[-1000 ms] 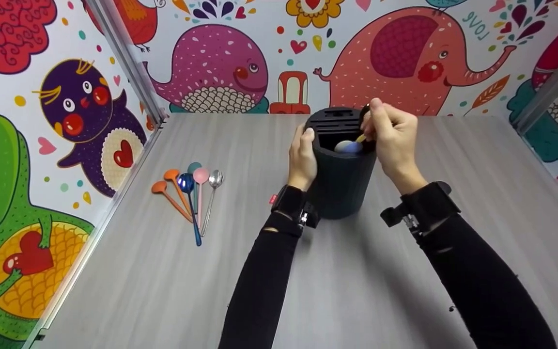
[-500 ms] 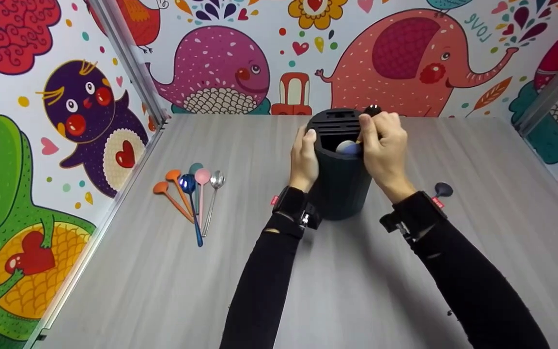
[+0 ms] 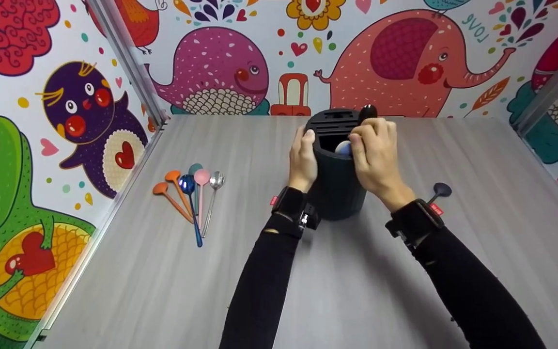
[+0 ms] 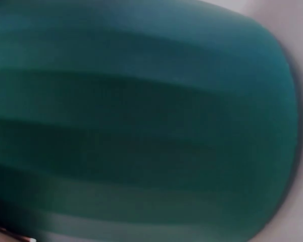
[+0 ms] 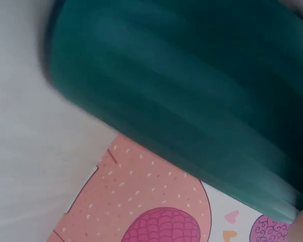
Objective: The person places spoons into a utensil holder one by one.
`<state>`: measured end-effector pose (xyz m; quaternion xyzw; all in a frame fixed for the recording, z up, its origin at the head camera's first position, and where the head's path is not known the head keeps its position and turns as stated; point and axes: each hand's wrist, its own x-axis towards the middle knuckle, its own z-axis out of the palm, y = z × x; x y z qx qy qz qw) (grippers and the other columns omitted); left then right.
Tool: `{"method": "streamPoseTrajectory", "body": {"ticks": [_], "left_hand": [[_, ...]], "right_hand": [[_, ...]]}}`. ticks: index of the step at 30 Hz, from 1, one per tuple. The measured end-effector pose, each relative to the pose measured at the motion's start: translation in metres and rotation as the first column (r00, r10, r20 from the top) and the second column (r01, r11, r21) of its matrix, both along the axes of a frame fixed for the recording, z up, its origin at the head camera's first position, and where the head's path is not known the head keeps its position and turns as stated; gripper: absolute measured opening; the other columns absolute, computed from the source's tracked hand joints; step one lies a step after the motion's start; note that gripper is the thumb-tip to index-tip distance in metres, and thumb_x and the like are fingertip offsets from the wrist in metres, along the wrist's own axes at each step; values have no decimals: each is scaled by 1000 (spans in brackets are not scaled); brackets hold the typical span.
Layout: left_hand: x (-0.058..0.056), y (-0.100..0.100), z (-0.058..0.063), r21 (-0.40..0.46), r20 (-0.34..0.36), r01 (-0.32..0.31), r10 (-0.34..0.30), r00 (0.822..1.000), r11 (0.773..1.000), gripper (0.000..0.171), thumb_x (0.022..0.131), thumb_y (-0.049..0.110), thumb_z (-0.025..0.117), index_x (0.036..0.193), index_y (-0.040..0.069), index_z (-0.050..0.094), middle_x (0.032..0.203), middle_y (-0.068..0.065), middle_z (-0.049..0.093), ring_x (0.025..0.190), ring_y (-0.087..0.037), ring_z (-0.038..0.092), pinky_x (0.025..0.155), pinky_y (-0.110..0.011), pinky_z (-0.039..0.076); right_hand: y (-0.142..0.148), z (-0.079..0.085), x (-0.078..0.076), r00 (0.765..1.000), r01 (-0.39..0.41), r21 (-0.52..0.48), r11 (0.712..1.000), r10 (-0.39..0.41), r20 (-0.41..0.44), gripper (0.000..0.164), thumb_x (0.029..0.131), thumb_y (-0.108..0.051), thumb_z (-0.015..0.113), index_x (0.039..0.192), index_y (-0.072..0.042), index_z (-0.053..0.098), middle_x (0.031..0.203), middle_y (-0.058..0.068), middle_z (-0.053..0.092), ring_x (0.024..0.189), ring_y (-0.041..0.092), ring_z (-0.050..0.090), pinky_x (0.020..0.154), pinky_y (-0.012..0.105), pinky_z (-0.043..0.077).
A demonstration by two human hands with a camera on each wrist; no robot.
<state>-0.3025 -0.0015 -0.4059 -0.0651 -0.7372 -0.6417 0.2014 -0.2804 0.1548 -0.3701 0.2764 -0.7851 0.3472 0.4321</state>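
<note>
A dark green utensil holder with a slotted black insert stands upright on the table; its ribbed wall fills much of both wrist views. My left hand grips its left side, thumb at the rim. At the right rim, my right hand curls its fingers around a spoon. A glossy black spoon bowl rises just above those fingers, its handle hidden. In the holder's opening, a pale blue-white spoon head shows, partly covered by the fingers. I cannot tell which of these two spoons the right fingers pinch.
Several spoons lie fanned out on the table's left side, among them a blue spoon, a pink spoon and a silver spoon. A dark spoon lies right of the right wrist. Decorated panels enclose the table.
My right hand has come left and lower over the holder's right rim, covering more of the pale spoon head. The dark spoon behind the right wrist has come into view. The left hand stays put.
</note>
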Motion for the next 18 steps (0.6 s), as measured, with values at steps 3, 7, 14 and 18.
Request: {"method": "streamPoseTrajectory", "body": {"ticks": [3, 7, 14, 18], "left_hand": [[0, 0, 1, 0, -2, 1, -1, 1000, 1000, 55, 97, 39, 28, 133, 9, 58, 131, -9, 64, 123, -20, 57, 107, -35, 44], [0, 0, 0, 2, -1, 2, -2, 1000, 1000, 54, 98, 39, 28, 132, 10, 59, 130, -9, 64, 121, -19, 57, 106, -35, 44], [0, 0, 0, 8, -7, -1, 1, 1000, 1000, 55, 96, 40, 29, 131, 9, 59, 129, -9, 64, 120, -20, 58, 105, -34, 44], [0, 1, -1, 8, -10, 2, -2, 1000, 1000, 55, 96, 40, 29, 130, 9, 59, 129, -10, 65, 121, -20, 58, 106, -34, 44]], "right_hand": [[3, -3, -1, 1000, -6, 21, 1000, 7, -22, 22, 101, -18, 50, 90, -1, 61, 99, 21, 54, 92, 37, 43, 87, 49, 31], [4, -4, 0, 999, -35, 21, 999, 35, -28, 32, 104, -27, 46, 92, -2, 62, 101, 20, 55, 95, 36, 44, 88, 48, 31], [10, -7, 6, 996, -89, -6, 996, 89, -21, 32, 102, -30, 49, 106, -1, 62, 119, 22, 56, 112, 36, 46, 97, 46, 30], [19, -9, 10, 995, -100, -49, 994, 100, 5, 34, 99, -28, 55, 120, -2, 58, 134, 22, 52, 124, 35, 42, 104, 44, 30]]}}
